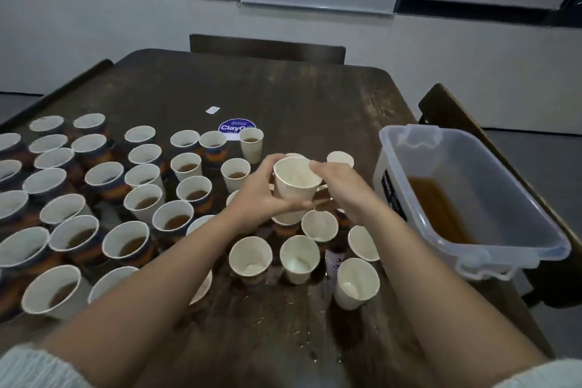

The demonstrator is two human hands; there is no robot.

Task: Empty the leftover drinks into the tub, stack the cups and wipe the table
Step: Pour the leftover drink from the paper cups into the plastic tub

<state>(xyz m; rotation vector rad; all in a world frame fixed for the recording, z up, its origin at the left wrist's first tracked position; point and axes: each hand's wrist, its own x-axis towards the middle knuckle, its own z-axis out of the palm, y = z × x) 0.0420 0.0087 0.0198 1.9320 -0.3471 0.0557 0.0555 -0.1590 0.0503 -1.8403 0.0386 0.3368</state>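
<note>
Both hands meet above mid-counter. Left hand [263, 190] grips an empty paper cup [296, 186] around its wall; right hand [338, 190] pinches the rim at 3 o'clock. Cup upright, mouth up and tipped slightly toward the camera, long axis near vertical. Filled cups [138, 242] crowd the counter [283, 91] from 7 to 10 o'clock; emptied cups [299, 258] stand below the hands. Tub [516, 195] at 3 o'clock overhangs the right counter edge, brown liquid inside. Bare counter toward 12 o'clock, with a blue sticker [234, 127].
</note>
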